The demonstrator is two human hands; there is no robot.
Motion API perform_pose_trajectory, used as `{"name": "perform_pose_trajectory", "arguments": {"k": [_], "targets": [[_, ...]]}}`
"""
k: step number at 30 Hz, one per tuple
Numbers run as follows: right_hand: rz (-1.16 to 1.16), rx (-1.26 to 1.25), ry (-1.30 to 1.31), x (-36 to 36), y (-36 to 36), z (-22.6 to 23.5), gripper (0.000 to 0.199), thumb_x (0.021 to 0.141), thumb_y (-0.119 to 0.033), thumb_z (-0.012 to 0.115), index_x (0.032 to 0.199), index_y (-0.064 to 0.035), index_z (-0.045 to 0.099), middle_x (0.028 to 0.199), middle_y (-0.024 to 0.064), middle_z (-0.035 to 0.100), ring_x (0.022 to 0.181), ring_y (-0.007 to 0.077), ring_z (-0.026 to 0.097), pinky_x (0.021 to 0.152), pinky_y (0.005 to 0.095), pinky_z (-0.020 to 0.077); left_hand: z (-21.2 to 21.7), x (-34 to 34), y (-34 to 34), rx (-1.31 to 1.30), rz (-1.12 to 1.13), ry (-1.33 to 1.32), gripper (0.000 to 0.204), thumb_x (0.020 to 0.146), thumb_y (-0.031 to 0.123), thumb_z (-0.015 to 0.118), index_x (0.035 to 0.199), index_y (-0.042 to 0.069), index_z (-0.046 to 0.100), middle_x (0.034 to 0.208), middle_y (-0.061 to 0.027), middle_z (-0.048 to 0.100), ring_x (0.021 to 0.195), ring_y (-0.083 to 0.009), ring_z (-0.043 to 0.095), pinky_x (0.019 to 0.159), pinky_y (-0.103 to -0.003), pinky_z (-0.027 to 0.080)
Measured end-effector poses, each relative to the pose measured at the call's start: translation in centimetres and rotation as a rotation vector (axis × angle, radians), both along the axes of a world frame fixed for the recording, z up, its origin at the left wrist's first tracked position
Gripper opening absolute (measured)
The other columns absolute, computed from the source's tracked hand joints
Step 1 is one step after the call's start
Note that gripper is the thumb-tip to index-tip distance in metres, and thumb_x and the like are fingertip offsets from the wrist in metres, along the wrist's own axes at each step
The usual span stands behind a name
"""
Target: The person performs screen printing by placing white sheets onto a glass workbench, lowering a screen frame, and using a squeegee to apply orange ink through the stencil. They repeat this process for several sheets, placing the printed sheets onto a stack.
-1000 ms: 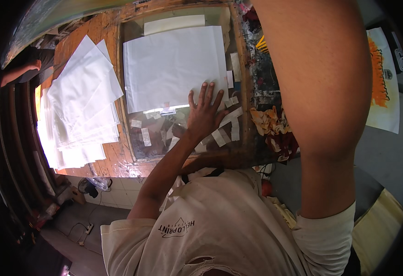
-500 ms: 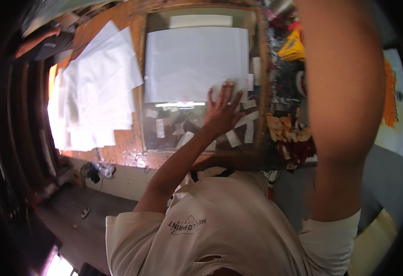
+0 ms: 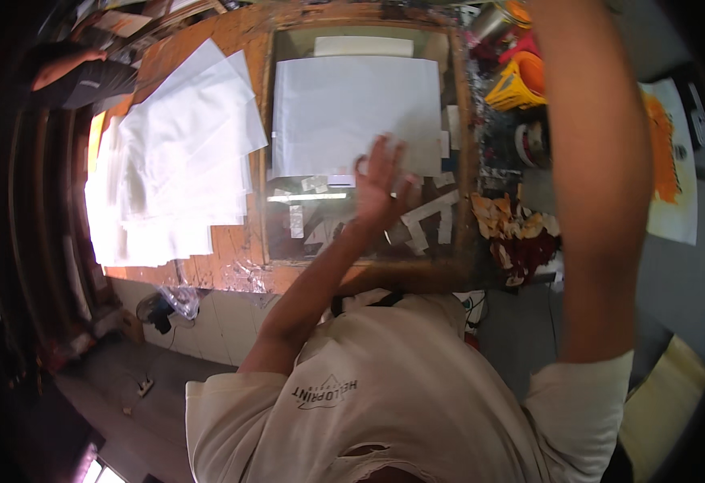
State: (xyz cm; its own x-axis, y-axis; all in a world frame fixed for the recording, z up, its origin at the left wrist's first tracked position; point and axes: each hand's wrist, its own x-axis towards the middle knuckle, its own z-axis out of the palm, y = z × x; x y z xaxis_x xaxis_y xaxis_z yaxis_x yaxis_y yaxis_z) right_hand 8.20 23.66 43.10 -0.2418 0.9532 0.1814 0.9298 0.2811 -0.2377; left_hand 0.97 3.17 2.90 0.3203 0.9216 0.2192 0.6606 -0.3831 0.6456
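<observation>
My left hand (image 3: 382, 181) hovers over the near edge of a whitish translucent sheet (image 3: 352, 113), its fingers apart, slightly blurred and holding nothing. The sheet lies on a glass panel (image 3: 312, 241) framed in wood. Bits of clear and whitish tape (image 3: 422, 216) are stuck to the glass on the near side of the sheet. A paler strip (image 3: 364, 47) lies along the sheet's far edge. My right forearm (image 3: 598, 177) reaches up past the upper edge of the picture, so that hand is out of sight.
On the wooden table (image 3: 228, 249), left of the glass, lies a fanned stack of translucent sheets (image 3: 179, 153). To the right stand a yellow container (image 3: 517, 84), a round jar (image 3: 532, 145) and crumpled stained paper (image 3: 513, 225). Another person's arm (image 3: 67, 68) shows at the far left.
My left hand has lifted from the sheet, where it lay flat with spread fingers, and its fingers have drawn closer together. The right forearm is still raised toward the upper edge.
</observation>
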Motion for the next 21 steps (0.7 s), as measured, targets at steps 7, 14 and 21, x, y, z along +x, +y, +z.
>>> {"name": "perform_pose_trajectory", "arguments": {"k": [7, 14, 21], "targets": [[0.104, 0.332, 0.095, -0.5, -10.6, -14.2, 0.039, 0.094, -0.036, 0.060, 0.111, -0.0028, 0.070, 0.104, 0.0223, 0.066, 0.098, 0.0346, 0.064, 0.098, 0.0522, 0.0417, 15.5, -8.4, -0.6, -0.311, 0.277, -1.105, 0.064, 0.106, 0.049, 0.049, 0.152, 0.006, 0.037, 0.153, -0.0181, 0.043, 0.141, -0.0348, 0.044, 0.113, -0.051, 0.040], [0.062, 0.121, -0.122, -1.6, -20.1, -30.6, 0.063, 0.087, -0.012, 0.067, 0.147, -0.0068, 0.047, 0.102, 0.0111, 0.056, 0.101, 0.0276, 0.055, 0.091, 0.0473, 0.0397, 8.4, -11.2, -6.5, -1.181, 0.541, -1.522, 0.059, 0.101, 0.055, 0.054, 0.138, 0.011, 0.043, 0.136, -0.0143, 0.051, 0.135, -0.0300, 0.047, 0.113, -0.061, 0.033], [0.075, 0.048, -0.039, -1.2, -19.8, -35.8, 0.071, 0.085, -0.007, 0.066, 0.151, -0.0205, 0.045, 0.102, 0.0101, 0.054, 0.100, 0.0269, 0.055, 0.091, 0.0486, 0.0396, 4.4, -10.2, -6.6, -1.196, 0.711, -1.401, 0.068, 0.103, 0.052, 0.051, 0.147, 0.002, 0.036, 0.152, -0.0199, 0.043, 0.144, -0.0292, 0.040, 0.117, -0.068, 0.017]]}}
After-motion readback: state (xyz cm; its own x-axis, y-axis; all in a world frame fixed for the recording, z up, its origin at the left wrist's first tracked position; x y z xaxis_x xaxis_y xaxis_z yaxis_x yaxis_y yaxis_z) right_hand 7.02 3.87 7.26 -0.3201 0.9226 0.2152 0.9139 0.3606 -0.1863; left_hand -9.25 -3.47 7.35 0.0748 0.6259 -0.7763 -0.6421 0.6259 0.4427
